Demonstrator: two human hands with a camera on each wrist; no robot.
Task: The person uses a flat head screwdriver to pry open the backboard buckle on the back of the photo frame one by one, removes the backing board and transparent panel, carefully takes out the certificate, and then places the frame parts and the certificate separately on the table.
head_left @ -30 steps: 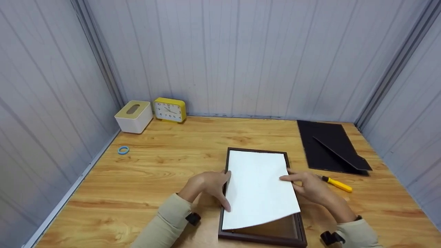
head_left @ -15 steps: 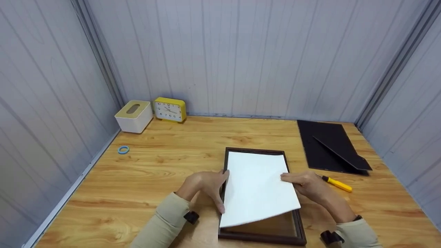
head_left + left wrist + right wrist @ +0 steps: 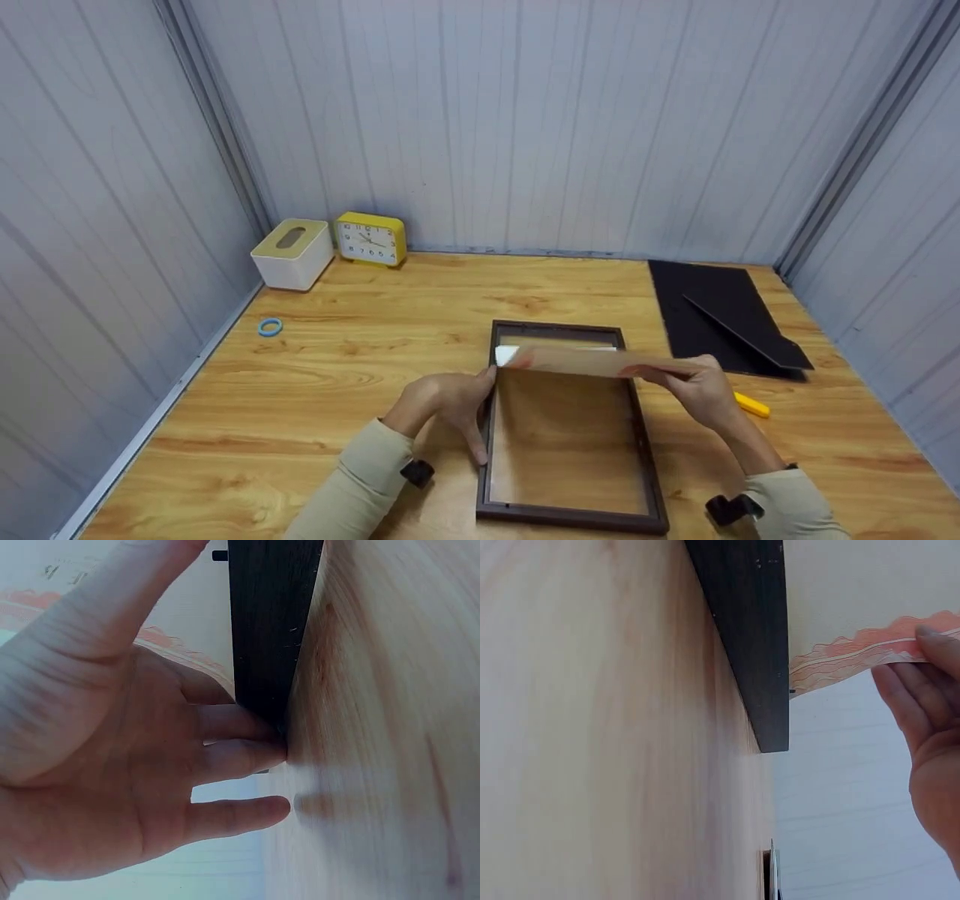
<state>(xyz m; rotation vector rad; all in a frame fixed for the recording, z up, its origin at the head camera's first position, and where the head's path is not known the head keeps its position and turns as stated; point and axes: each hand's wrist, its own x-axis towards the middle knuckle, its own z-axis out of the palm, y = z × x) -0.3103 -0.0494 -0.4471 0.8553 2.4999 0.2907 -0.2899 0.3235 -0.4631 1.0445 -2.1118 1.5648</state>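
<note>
A dark brown picture frame [image 3: 570, 517] lies on the wooden table, its wood-coloured inside showing. My left hand [image 3: 446, 405] rests along its left side, thumb spread apart; in the left wrist view, straight fingers [image 3: 232, 761] touch the frame's side [image 3: 270, 622]. Above the frame, my right hand [image 3: 701, 386] pinches the edge of a printed sheet of paper [image 3: 570, 361], which is raised and tilted. A peach-red pattern on the sheet [image 3: 855, 649] shows in the right wrist view, between thumb and fingers.
At right lies a black board [image 3: 705, 307] with a raised flap, probably the backing. A yellow-handled tool [image 3: 752, 405] is partly hidden by my right hand. Further left are a blue ring [image 3: 270, 327], a tissue box [image 3: 292, 262] and a yellow clock [image 3: 371, 240].
The sheet lay over the frame, white side up; my right hand has lifted its near edge up and away, showing the printed underside and the frame's inside. My left hand has shifted slightly.
</note>
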